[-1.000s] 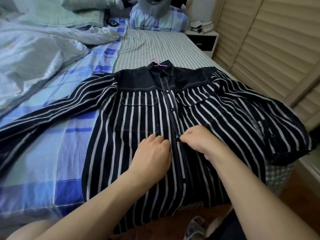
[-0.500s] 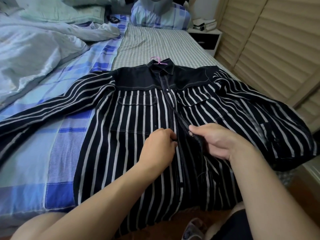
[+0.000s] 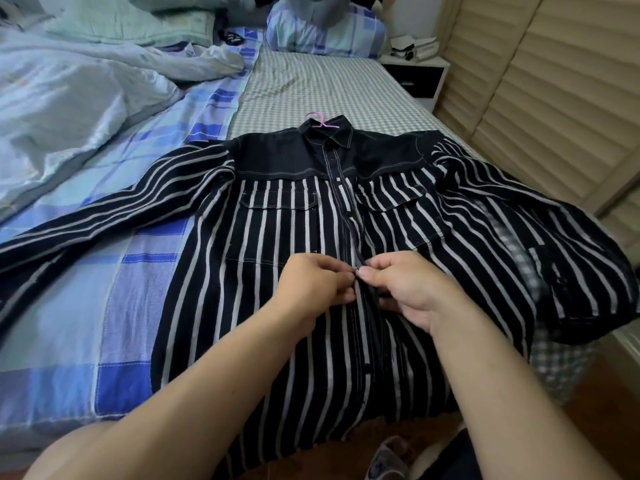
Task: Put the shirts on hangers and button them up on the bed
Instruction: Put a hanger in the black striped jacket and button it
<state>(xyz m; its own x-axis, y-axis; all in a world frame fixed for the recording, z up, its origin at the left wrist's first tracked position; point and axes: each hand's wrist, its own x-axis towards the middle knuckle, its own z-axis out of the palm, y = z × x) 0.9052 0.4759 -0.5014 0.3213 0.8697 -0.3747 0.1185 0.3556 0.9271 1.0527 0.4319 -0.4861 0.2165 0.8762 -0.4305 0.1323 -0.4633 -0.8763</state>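
Pinching the striped shirt [image 3: 263,271] placket, left hand [image 3: 317,289] meets right hand [image 3: 403,289].

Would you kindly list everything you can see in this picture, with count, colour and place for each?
Black shirt with white stripes: one, laid flat, front up, across the near end of the bed.
Pink plastic hanger: one, hook poking out of the shirt's collar.
Grey-and-white checked bed sheet: one, right half of the bed.
Blue plaid quilt: one, left half, under the shirt's sleeve.
Pale blue crumpled duvet: one, far left.
Blue plaid pillow: one, at the head of the bed.
Black-and-white nightstand: one, far right of the bed.
Beige louvred doors: right wall.
Left hand: pinches the shirt's placket at mid-front.
Right hand: pinches the placket opposite.
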